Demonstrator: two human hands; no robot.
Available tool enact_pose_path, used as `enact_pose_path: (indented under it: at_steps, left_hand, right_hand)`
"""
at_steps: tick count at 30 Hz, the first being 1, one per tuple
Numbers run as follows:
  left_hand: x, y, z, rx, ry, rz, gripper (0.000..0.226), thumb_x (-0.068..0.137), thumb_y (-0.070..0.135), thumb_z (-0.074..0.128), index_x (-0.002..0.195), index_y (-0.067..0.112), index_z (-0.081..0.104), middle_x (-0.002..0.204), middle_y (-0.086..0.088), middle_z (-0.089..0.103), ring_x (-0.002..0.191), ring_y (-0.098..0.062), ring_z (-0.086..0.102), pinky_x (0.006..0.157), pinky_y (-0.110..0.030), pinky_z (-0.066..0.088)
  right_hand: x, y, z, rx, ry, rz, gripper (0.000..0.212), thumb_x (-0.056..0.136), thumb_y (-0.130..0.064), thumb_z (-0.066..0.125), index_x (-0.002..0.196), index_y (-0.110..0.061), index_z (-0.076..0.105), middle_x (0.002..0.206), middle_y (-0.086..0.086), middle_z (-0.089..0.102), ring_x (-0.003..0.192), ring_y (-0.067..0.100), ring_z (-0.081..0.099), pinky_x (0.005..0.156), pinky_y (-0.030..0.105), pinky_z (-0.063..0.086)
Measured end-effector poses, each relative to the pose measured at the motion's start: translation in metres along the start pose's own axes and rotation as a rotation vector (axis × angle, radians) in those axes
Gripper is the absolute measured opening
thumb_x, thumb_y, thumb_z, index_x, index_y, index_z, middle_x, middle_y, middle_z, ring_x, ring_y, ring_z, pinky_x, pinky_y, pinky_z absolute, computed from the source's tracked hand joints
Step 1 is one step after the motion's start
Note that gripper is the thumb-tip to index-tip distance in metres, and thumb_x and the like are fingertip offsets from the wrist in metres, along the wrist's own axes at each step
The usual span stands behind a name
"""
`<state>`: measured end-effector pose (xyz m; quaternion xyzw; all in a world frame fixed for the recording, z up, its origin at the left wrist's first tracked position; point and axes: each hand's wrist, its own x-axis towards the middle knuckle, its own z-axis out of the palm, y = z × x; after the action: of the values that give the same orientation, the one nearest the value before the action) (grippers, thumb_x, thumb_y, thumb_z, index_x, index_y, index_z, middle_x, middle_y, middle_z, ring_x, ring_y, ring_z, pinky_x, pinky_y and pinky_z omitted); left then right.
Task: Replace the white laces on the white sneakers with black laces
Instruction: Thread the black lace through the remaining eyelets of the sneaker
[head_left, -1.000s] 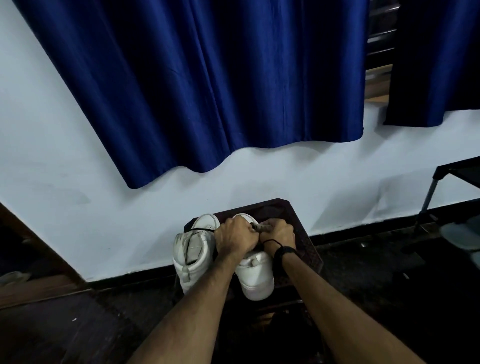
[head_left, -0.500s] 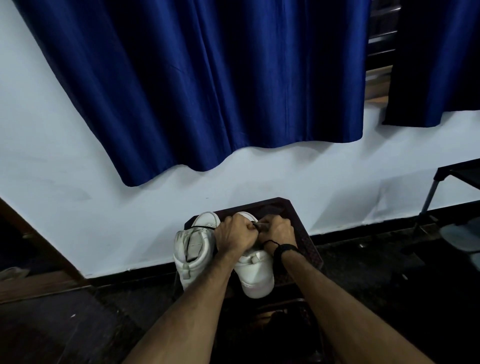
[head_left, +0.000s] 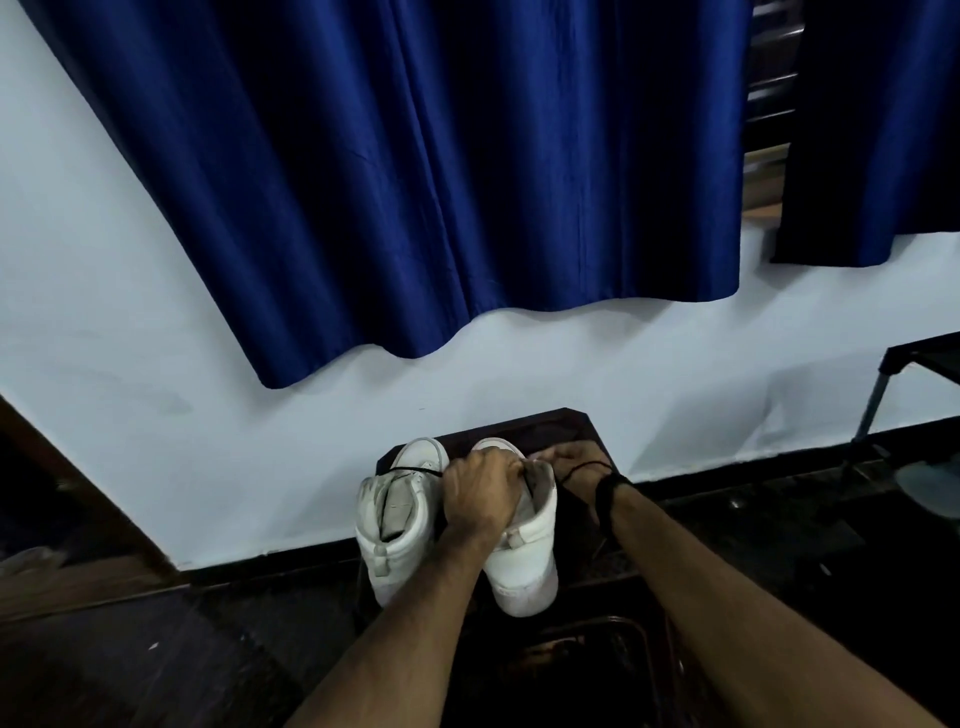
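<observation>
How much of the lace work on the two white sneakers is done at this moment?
Done: hard to confirm; the left sneaker shows no lacing, only a black lace lying across its top. In hand: left hand and right hand both work at the right sneaker. Left: lacing the left sneaker, probably finishing the right.

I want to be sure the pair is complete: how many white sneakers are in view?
2. The left sneaker stands untouched on the dark stool; the right sneaker is beside it, under the left hand and right hand.
</observation>
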<state>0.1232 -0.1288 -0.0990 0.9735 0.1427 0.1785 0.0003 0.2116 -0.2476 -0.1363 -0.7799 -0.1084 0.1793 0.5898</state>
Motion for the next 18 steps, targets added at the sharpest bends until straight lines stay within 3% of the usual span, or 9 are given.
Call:
enact_pose_path:
  at_steps: [4,6,8,10,11,13,14,15,18]
  left_hand:
    - [-0.002,0.002,-0.004,0.009,0.043,0.028,0.026,0.095,0.035,0.050,0.091,0.021,0.072,0.090,-0.005,0.073,0.088,-0.027,0.069,0.069,-0.035,0.048]
    - [0.000,0.003,-0.003,0.024,0.037,0.027,0.025,0.092,0.036,0.054,0.086,0.021,0.072,0.086,-0.003,0.073,0.085,-0.025,0.069,0.072,-0.035,0.048]
    - [0.001,0.002,0.000,0.015,0.034,0.015,0.024,0.089,0.038,0.056,0.083,0.021,0.072,0.085,-0.001,0.073,0.086,-0.023,0.067,0.079,-0.037,0.044]
    - [0.000,0.000,0.003,-0.006,0.066,0.024,0.023,0.088,0.037,0.056,0.082,0.022,0.072,0.087,0.001,0.073,0.089,-0.022,0.065,0.083,-0.039,0.040]
    - [0.000,0.000,0.004,-0.009,0.072,0.028,0.024,0.089,0.038,0.055,0.084,0.022,0.072,0.090,0.002,0.072,0.091,-0.021,0.064,0.085,-0.039,0.039]
    - [0.001,-0.001,0.003,-0.016,0.077,0.027,0.025,0.091,0.040,0.053,0.089,0.024,0.072,0.094,0.003,0.072,0.096,-0.020,0.062,0.088,-0.038,0.037]
    - [0.001,-0.001,0.003,-0.026,0.077,0.023,0.025,0.092,0.040,0.053,0.091,0.025,0.072,0.096,0.003,0.072,0.097,-0.019,0.062,0.089,-0.038,0.037]
    - [0.000,-0.001,0.002,-0.032,0.076,0.019,0.025,0.092,0.041,0.053,0.091,0.025,0.072,0.096,0.004,0.072,0.098,-0.019,0.062,0.089,-0.038,0.036]
    - [-0.002,-0.001,0.002,-0.047,0.090,0.021,0.023,0.091,0.042,0.056,0.089,0.025,0.072,0.096,0.005,0.071,0.097,-0.020,0.061,0.089,-0.038,0.036]
  right_hand:
    - [-0.008,-0.008,0.005,-0.012,0.056,-0.010,0.021,0.079,-0.013,0.073,0.061,-0.023,0.070,0.092,0.005,0.074,0.096,0.021,0.067,0.099,0.033,0.048]
    - [-0.017,-0.015,0.005,-0.098,0.162,-0.032,0.009,0.085,-0.017,0.067,0.081,-0.019,0.075,0.097,0.005,0.073,0.099,0.020,0.065,0.093,0.025,0.048]
    - [-0.019,-0.016,0.002,-0.126,0.335,-0.036,0.016,0.090,-0.022,0.060,0.094,-0.013,0.072,0.102,0.010,0.071,0.102,0.025,0.063,0.090,0.029,0.046]
    - [-0.025,-0.030,-0.009,0.190,0.524,-0.038,0.014,0.092,-0.024,0.056,0.086,-0.016,0.065,0.089,0.009,0.071,0.095,0.031,0.065,0.087,0.036,0.050]
    - [-0.026,-0.037,-0.016,0.487,0.576,-0.065,0.016,0.094,-0.023,0.053,0.081,-0.016,0.059,0.077,0.006,0.068,0.084,0.031,0.067,0.082,0.038,0.053]
    - [-0.029,-0.046,-0.035,0.956,0.532,-0.129,0.021,0.100,-0.011,0.043,0.080,-0.015,0.049,0.063,0.003,0.060,0.058,0.021,0.063,0.063,0.035,0.056]
    - [-0.031,-0.049,-0.045,0.962,0.478,-0.159,0.023,0.100,-0.005,0.040,0.081,-0.015,0.047,0.063,0.004,0.057,0.052,0.019,0.057,0.056,0.033,0.053]
    - [-0.033,-0.050,-0.052,0.769,0.427,-0.176,0.023,0.096,-0.002,0.041,0.081,-0.017,0.048,0.067,0.006,0.056,0.053,0.020,0.054,0.055,0.032,0.048]
    - [-0.035,-0.036,-0.045,-0.386,0.186,-0.244,0.007,0.086,-0.013,0.053,0.088,-0.018,0.057,0.094,0.013,0.064,0.087,0.030,0.061,0.074,0.034,0.045]
